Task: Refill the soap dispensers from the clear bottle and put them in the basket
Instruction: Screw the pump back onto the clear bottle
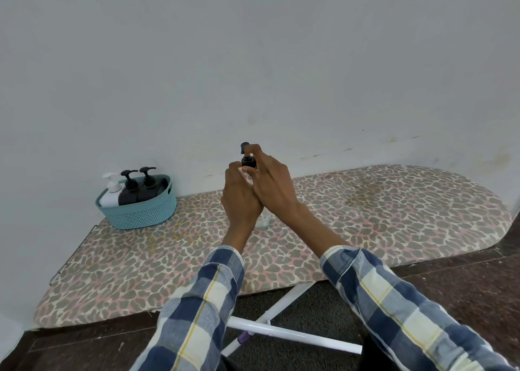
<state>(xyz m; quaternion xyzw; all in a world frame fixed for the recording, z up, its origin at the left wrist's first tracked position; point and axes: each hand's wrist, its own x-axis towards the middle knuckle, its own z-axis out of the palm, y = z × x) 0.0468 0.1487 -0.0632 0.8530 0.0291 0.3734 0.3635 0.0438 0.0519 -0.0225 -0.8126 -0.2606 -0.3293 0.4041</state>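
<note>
My left hand [241, 196] wraps around a clear bottle [263, 220] that stands on the ironing board; only its base shows below my hand. My right hand [271, 179] grips the bottle's black pump top [247, 159] with its fingertips. At the back left a teal basket [140, 213] holds a white dispenser [110, 193] and two black dispensers [130, 192] [149, 189], all upright with their pumps on.
The ironing board [380, 210] has a leopard-print cover and stands against a white wall. Its white metal legs [292, 334] cross below the near edge, over a dark floor. A metal rack edge [74, 254] sticks out at the board's left end.
</note>
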